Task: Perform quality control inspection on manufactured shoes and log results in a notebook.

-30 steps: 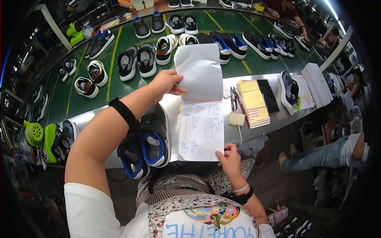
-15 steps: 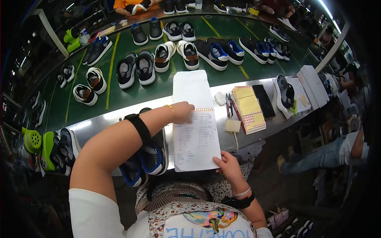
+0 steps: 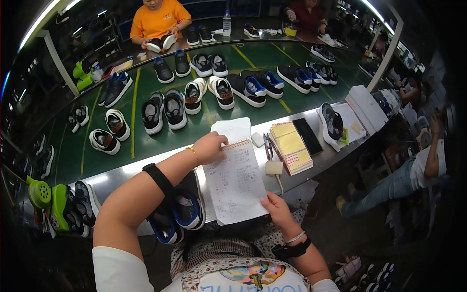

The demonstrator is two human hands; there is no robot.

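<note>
A spiral-bound notebook [image 3: 236, 187] lies open in front of me at the metal edge, its lower page filled with handwriting. My left hand [image 3: 210, 147] has its fingers closed on the notebook's left side beside the coil binding; the blank upper leaf [image 3: 236, 129] rises beyond it. My right hand [image 3: 277, 208] pinches the lower right edge, thumb on top of the page. Under my left forearm sits a pair of dark shoes with blue lining [image 3: 188, 210], partly covered by the arm.
Right of the notebook lie a white eraser-like block [image 3: 257, 140], thread snips [image 3: 268, 146], a yellow pad [image 3: 291, 146], a black phone [image 3: 308, 136] and a grey shoe [image 3: 331, 124]. Several shoes stand on the green belt [image 3: 160, 143]. A co-worker in orange [image 3: 160, 22] handles shoes across it.
My left hand has shifted from the middle of the binding to its left side. The upper leaf now looks much shorter. My view has tilted up, bringing the co-worker in orange further into sight.
</note>
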